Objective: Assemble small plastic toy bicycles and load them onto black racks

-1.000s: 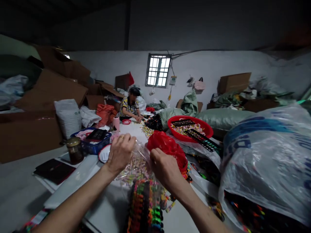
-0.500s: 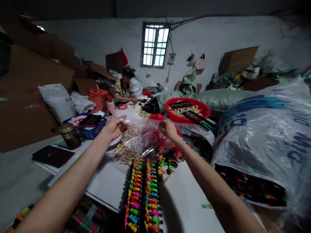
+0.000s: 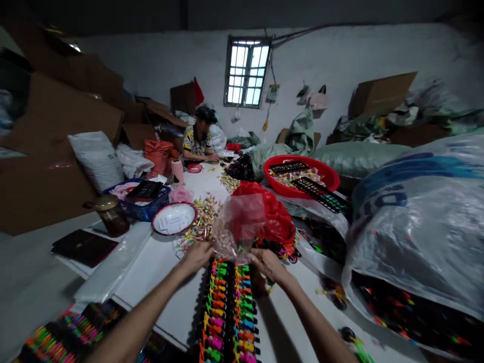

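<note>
A clear plastic bag (image 3: pixel 229 235) stretches between my hands, at the far end of two long rows of small bright plastic toys (image 3: pixel 217 307) in black holders. My left hand (image 3: pixel 198 254) is closed on the bag's left side. The right side is pinched by my right hand (image 3: pixel 269 263). The rows' far ends meet the bag's near edge; I cannot tell whether they are inside it. Behind the bag lies a red plastic bag (image 3: pixel 278 217), with loose coloured toys (image 3: pixel 289 252) beside it.
A white bowl with a red rim (image 3: pixel 174 218) and a heap of small striped pieces (image 3: pixel 204 214) lie beyond my left hand. A blue basket (image 3: pixel 151 209) and a jar (image 3: pixel 111 214) stand at left. Farther right are a red basin (image 3: pixel 333 176) and a big white sack (image 3: pixel 427 227). A person (image 3: pixel 198 138) sits opposite.
Both hands have come down and nearer with the clear bag, to the far end of the toy rows. The bowl now shows fully. A few loose toys now show on the right of the table.
</note>
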Demonstrator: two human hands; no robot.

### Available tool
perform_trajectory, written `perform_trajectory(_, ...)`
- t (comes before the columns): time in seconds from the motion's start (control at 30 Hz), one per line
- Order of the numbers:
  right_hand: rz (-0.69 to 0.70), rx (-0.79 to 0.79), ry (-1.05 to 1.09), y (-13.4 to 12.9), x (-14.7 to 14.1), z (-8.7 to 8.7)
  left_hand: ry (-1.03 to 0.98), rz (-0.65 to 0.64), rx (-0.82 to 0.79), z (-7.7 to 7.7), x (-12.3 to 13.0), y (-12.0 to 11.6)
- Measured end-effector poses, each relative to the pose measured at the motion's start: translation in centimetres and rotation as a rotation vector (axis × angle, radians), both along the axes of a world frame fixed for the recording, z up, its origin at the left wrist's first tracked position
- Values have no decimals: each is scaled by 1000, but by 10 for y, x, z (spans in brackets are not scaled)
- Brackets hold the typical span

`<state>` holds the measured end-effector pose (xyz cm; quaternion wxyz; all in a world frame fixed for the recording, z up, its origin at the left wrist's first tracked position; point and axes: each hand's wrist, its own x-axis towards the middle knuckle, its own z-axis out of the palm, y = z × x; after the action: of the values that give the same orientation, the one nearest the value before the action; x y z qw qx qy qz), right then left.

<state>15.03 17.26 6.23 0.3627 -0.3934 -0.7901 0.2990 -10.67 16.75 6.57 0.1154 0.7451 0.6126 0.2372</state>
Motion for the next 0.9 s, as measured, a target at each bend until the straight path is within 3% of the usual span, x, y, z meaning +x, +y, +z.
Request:
perform_trajectory(0.07,-132,-25,-56,-1,0,-40,-19,96,-16,-35,6,-7)
perform_trajectory(0.13,-265,-39,-64,-5,2,-64,-45,184,-1,-50,10,-14)
perform_trajectory(0.23,-386,4,8,-29,3,-84,-83,223,16,-61,10,-33)
perform_trajectory(0.37,-504,101,34,-90,-1,-103,-234,77,195,-87,-1,-78)
perform_trajectory(0.43,-507,77,6,-120,-3,-111,-334,64,214,-100,-12,-106)
perform_trajectory(0.53,-447,-100,37,-148,-7,-116,-417,76,-85,-109,-26,-135)
perform_trajectory(0.63,-414,-277,66,-145,-11,-110,-397,24,-278,-109,-26,-135)
perform_trajectory(0.77,-421,-279,29,-118,-22,-90,-425,81,-249,-107,-3,-110)
perform_trajectory(0.9,-421,-386,319,-103,-33,-80,-544,218,-162,-109,20,-103)
